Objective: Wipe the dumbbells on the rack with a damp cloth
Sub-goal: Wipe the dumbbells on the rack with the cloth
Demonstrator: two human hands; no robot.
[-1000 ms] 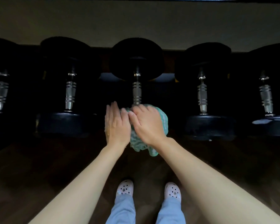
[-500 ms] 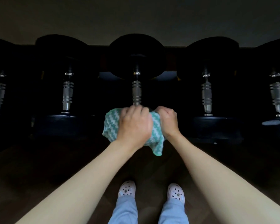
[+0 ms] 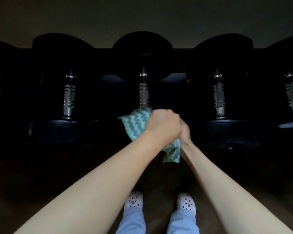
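Fingers of the left hand point(image 3: 164, 125) curled down over the green-and-white cloth point(image 3: 136, 123), bunching it on the near head of the middle dumbbell point(image 3: 142, 54), below its steel handle point(image 3: 143, 94); right hand point(image 3: 185, 132) against the cloth's right edge, its fingers hidden behind the left, grip not discernible

No text, number, brand or sign can be read. The black round dumbbell heads point(image 3: 142, 54) are too dark to show any marking, and a pale patch point(image 3: 288, 126) on the near head at the right edge is too blurred to make out. The green-and-white zigzag cloth point(image 3: 135, 122) carries only its pattern.
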